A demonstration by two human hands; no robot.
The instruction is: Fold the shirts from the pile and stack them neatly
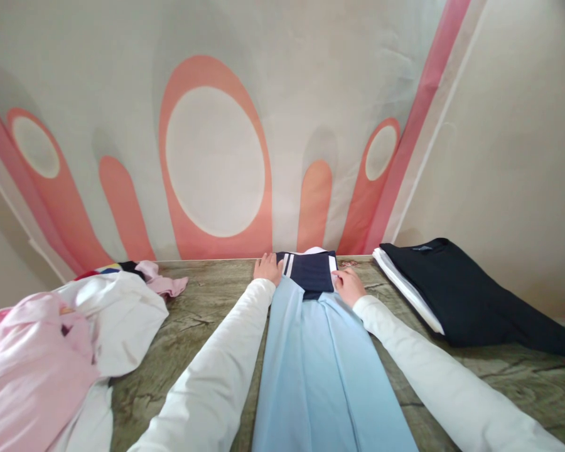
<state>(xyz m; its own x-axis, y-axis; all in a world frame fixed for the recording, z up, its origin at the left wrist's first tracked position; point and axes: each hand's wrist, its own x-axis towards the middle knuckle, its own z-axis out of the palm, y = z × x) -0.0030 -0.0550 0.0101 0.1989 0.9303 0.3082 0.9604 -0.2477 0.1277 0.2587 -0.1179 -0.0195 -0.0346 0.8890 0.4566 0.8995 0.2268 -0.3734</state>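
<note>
A light blue garment (324, 358) with a navy sailor collar (311, 272) lies lengthwise in front of me, its collar end at the table's far edge. White stripes run along both sides of the collar, and the garment's sides are folded inward in long panels. My left hand (268, 269) rests at the collar's left edge, fingers laid forward and thumb against the cloth. At the opposite edge, my right hand (349, 285) has its fingers bent together on the white-striped border, closed on the cloth. The undersides of both hands are hidden.
On the left is a loose heap of clothes, with a pink garment (37, 364) and a white garment (122, 317). A folded black garment (461, 295) lies over a white folded one (407, 292) at right. The wood-grain table (207, 326) meets a patterned wall covering (292, 94).
</note>
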